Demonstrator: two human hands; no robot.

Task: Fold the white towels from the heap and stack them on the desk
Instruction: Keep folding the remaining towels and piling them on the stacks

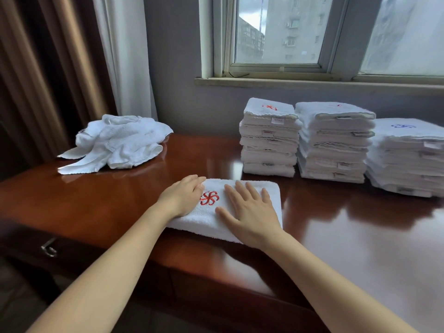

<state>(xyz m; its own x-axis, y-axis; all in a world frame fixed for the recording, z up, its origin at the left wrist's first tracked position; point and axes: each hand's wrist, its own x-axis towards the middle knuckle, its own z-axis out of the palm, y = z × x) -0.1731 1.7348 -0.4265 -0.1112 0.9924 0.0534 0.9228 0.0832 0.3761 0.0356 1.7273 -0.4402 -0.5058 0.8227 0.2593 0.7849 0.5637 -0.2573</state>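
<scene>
Desk (134, 195), hands flat on folded towel (240, 188)

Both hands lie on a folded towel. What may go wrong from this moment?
1. The folded towel lies at the front edge of the desk; it might slip off when lifted.
2. The left stack is tall and narrow; one more towel may tip it.
3. Loose ends of the heap lie near the glossy left edge and may slide down.
</scene>
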